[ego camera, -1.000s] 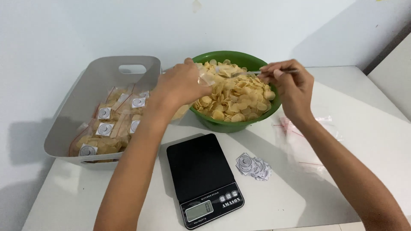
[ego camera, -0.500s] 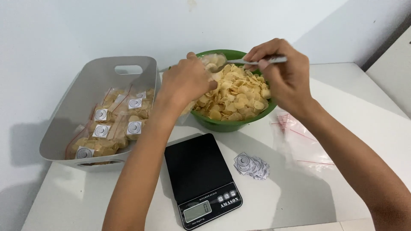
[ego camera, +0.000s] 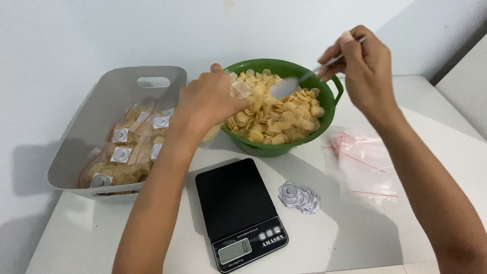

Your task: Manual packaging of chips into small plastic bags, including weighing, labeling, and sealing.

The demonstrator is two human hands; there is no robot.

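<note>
Left of the green bowl (ego camera: 332, 104) stands a grey tub (ego camera: 91, 132) holding sealed bags of chips (ego camera: 127, 155), each with a small round label. The left hand (ego camera: 208, 101) hovers at the bowl's left rim, its grip closed on a clear plastic bag (ego camera: 238, 89) held by its mouth over the chips (ego camera: 276, 114). In front of the bowl a black kitchen scale (ego camera: 236, 203) lies on the counter (ego camera: 355, 233), its platform bare, with a small heap of labels (ego camera: 299, 197) just beside it. The right hand (ego camera: 362, 66), above the bowl's right rim, grips a spoon (ego camera: 291, 85), whose head sits low over the chips near the bag. Right of the bowl lies a pile of empty bags (ego camera: 362, 162).

Judgement: filling is in hand. The next move calls for the spoon to meet the bag's mouth squarely, the mouth held wide.
</note>
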